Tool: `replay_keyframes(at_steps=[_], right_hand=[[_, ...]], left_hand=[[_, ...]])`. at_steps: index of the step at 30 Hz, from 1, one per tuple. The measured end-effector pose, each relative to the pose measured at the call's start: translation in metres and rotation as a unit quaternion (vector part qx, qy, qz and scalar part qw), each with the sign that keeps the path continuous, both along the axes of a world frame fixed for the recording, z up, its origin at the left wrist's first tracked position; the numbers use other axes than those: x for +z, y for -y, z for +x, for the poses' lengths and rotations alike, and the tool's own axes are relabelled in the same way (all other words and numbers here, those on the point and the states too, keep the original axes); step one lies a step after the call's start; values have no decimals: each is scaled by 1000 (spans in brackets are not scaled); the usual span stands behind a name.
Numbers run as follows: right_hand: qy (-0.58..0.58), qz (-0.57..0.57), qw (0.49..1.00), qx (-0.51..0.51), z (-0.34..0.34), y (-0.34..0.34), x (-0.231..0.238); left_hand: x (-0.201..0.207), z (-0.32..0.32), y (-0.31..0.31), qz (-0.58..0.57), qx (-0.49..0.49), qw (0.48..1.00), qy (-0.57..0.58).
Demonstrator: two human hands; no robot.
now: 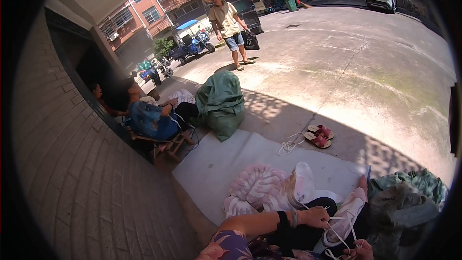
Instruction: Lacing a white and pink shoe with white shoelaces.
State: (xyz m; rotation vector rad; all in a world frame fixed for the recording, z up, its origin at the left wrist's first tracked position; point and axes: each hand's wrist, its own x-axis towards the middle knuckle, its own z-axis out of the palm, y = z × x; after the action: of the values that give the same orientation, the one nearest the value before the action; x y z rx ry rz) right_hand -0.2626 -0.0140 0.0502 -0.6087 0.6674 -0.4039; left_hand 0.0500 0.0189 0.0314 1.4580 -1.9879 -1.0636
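Observation:
A white shoe rests on my lap at the lower right, with white shoelace strung across it. My left hand is closed at the shoe's left side, pinching a strand of the lace. Lower down, at the picture's bottom edge, my right hand pinches another part of the lace, its fingers drawn together. A pile of pale pink and white shoe pieces lies just beyond my left forearm. A white shoe sole-shaped piece stands at its right end.
Beneath the pile spreads a white sheet. Red sandals and a loose white cord lie past it. A green sack stands by a seated person. Dark green sacking lies at right. Someone in a straw hat stands beyond.

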Motion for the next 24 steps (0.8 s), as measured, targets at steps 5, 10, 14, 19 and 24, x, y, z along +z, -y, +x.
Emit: replay_keyframes(at_steps=[5, 10, 14, 19, 24], right_hand=[[-58, 55, 987, -141, -120, 12, -75], [-100, 25, 977, -189, -159, 42, -55], [-341, -22, 936, -87, -194, 64, -80], [-556, -533, 633, 77, -179, 85, -188], [-386, -679, 609, -141, 13, 63, -117]], left_hand=[[-2, 89, -7, 148, 83, 985, 18], [6, 166, -33, 268, 248, 897, -250], [-1, 195, -36, 226, 415, 856, -212], [-37, 173, -12, 148, 364, 869, 299], [-17, 47, 17, -168, 190, 941, 223]])
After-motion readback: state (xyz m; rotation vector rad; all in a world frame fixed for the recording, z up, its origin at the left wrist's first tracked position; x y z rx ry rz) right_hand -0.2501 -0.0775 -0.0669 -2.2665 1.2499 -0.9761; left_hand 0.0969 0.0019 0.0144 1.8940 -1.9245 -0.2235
